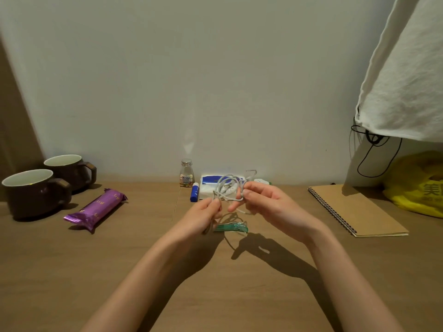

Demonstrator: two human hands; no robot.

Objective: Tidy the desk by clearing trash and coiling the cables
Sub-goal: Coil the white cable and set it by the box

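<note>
The wooden desk [119, 271] fills the lower frame, with a white cloth [402, 80] hanging over its far right corner. Under the cloth sits a yellow plastic bag [419, 185], and a thin black cable [374, 168] dangles against the wall beside it. A spiral notebook [359, 209] lies just left of the bag. At the far left stand two brown mugs [33, 195], touching or nearly so, with a purple snack wrapper [96, 209] lying beside them.

Both hands are raised over the middle of the desk with a grey cable [220, 186] strung between them. The right hand [266, 202] has several loops gathered round its curled fingers. The left hand [203, 214] pinches a strand between thumb and fingertips, and a loose tail drops down past its palm. The short span between the hands runs roughly left to right, while the loops stand up and away toward the wall. The slack to be fed appears to lie on the left hand's side — so the next wrap likely means carrying that strand across to the right hand's bundle.

Behind the hands, by the wall, lies a tissue pack [208, 185]. Directly below them on the desk is a green wrapper [231, 227] — probably trash not yet cleared. A small bottle [186, 174] and a blue tube [195, 192] stand just left of the tissues.
</note>
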